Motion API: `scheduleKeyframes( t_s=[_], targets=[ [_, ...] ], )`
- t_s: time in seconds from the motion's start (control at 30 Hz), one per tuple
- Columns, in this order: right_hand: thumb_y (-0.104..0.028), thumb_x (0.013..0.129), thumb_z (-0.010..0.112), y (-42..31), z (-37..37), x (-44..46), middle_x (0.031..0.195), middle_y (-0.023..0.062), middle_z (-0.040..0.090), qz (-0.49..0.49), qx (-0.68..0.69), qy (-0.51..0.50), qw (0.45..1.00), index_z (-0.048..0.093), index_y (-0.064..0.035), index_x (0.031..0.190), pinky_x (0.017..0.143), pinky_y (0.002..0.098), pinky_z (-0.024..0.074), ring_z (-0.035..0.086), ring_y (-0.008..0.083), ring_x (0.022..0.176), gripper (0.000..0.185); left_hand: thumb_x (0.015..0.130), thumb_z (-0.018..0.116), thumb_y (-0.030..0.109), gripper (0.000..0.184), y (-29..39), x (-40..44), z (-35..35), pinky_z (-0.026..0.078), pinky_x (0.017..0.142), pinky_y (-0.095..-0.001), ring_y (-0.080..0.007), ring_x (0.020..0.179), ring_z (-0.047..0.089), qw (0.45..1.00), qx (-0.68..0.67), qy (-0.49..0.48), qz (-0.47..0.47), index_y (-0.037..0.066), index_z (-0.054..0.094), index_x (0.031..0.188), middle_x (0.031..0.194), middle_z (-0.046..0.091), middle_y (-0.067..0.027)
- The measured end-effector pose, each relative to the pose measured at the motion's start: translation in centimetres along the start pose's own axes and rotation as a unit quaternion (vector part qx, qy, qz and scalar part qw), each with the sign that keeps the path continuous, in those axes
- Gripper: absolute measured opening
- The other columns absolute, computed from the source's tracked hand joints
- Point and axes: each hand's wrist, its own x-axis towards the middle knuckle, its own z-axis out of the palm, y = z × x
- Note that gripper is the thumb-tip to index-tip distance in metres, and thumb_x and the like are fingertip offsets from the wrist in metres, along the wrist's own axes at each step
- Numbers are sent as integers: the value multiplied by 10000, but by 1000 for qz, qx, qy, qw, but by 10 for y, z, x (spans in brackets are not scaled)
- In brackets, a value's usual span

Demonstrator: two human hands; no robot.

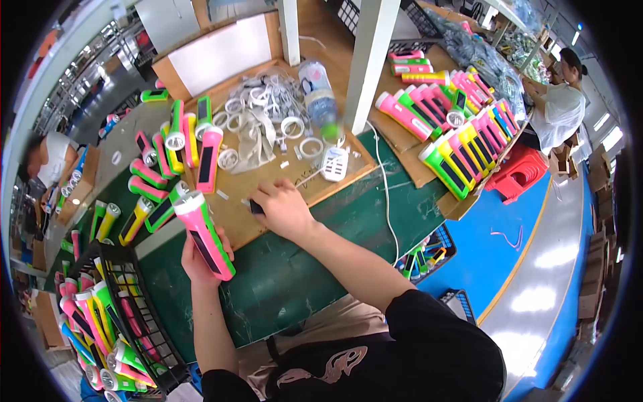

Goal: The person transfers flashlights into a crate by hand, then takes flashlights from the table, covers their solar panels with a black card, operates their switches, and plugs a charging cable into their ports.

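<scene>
My left hand (202, 258) is wrapped round a pink and green flashlight (205, 234) with a white head and a long dark panel on its side. The flashlight stands tilted, head up, over the front of the bench. My right hand (281, 209) rests low over the brown board (268, 177), its fingers closed on a small dark piece (256, 207) too hidden to name. Beyond that hand lie a white multi-port block (334, 165) and a tangle of white cables and rings (258, 110). Several more flashlights (209, 159) lie left of the board.
A black crate (144, 311) full of flashlights stands at my left. Rows of flashlights (462, 157) lie on cardboard at the right, behind a white post (372, 63). A water bottle (318, 94) lies on the board. Two other people work nearby, one beside a red stool (517, 173).
</scene>
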Motion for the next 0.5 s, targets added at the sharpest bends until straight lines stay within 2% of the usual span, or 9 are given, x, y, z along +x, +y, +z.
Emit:
scheduleKeyframes(
  t_s=[0.03, 0.1, 0.13, 0.2, 0.33, 0.4, 0.5],
  targets=[
    [-195, 722, 769, 0, 0, 1, 920, 87, 608, -18, 0, 10, 1000, 658, -89, 916, 867, 396, 482, 647, 296, 869, 248, 1024, 357, 442, 464, -2, 1, -4, 539, 518, -384, -263, 703, 627, 1000, -1, -12, -3, 55, 517, 1225, 1031, 625, -148],
    [-222, 753, 759, -3, -1, 1, 908, 87, 618, 19, 24, -8, 1000, 664, -87, 928, 867, 394, 487, 650, 299, 845, 240, 1021, 361, 461, 482, -4, 4, -20, 557, 540, -399, -299, 726, 652, 999, -6, -33, 1, 77, 467, 1293, 1074, 643, -186],
    [-222, 753, 759, -6, -1, 2, 908, 87, 618, -1, 31, -6, 1000, 664, -87, 928, 867, 394, 487, 650, 299, 845, 240, 1020, 372, 458, 475, -3, 3, -13, 560, 546, -400, -300, 730, 659, 999, 11, -45, 13, 80, 464, 1294, 1080, 642, -197],
    [-228, 768, 745, -5, -4, 2, 883, 90, 631, 21, 27, 17, 999, 670, -93, 938, 854, 399, 497, 651, 308, 828, 229, 1014, 372, 460, 503, -2, -3, 5, 560, 551, -397, -282, 713, 657, 999, 28, -9, 42, 36, 519, 1241, 1067, 646, -162],
    [-219, 776, 738, -4, -5, 2, 867, 97, 641, 3, 35, 8, 999, 674, -97, 947, 839, 406, 505, 652, 320, 828, 220, 1024, 348, 448, 497, 17, -23, 30, 569, 549, -379, -281, 712, 667, 996, 57, -18, 59, 48, 472, 1291, 1059, 650, -190],
    [-220, 780, 735, -6, -6, 2, 883, 97, 652, 29, 26, -5, 999, 673, -98, 947, 838, 410, 510, 651, 327, 837, 216, 1029, 341, 438, 498, 30, -44, 46, 572, 555, -380, -282, 715, 674, 994, 78, -3, 75, 61, 423, 1345, 1054, 650, -205],
    [-216, 789, 724, -6, -6, 2, 891, 100, 661, 28, 38, -13, 999, 670, -93, 951, 860, 423, 509, 655, 330, 846, 210, 1014, 382, 456, 547, 38, -83, 53, 582, 569, -370, -283, 718, 680, 987, 140, -4, 82, 69, 371, 1399, 1032, 643, -229]
  ],
)
